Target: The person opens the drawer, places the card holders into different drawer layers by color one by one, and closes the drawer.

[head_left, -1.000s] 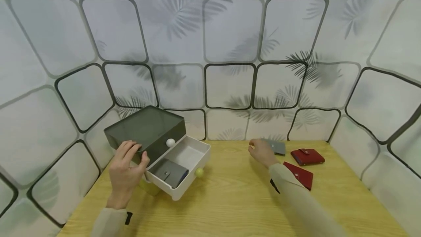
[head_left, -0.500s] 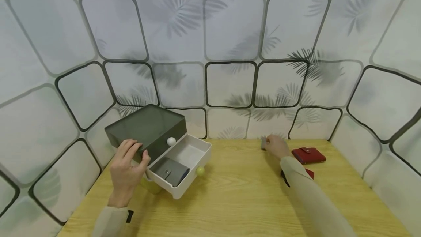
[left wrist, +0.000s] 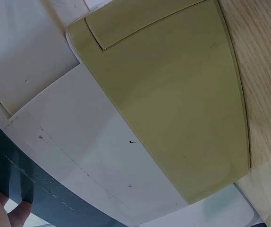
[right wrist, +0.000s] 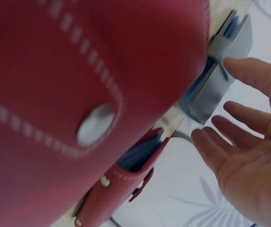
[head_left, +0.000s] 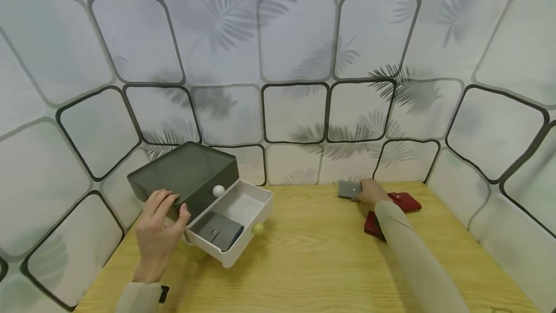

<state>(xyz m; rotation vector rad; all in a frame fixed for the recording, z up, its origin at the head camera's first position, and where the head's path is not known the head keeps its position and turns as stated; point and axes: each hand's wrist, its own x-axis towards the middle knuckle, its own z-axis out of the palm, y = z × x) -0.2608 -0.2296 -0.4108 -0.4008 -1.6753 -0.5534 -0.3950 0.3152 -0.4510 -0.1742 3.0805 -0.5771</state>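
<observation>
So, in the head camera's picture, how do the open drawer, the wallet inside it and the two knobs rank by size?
1. Open drawer
2. Grey wallet
3. White knob and green knob: too alike to rank

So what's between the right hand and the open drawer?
Head view: a gray wallet lies close by the right hand, on its drawer side; from there to the open drawer, just bare wooden tabletop.

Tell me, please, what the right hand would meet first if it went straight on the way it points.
The right hand would most likely meet the gray wallet on the table first. Depth is unclear, so I cannot tell whether they touch.
</observation>
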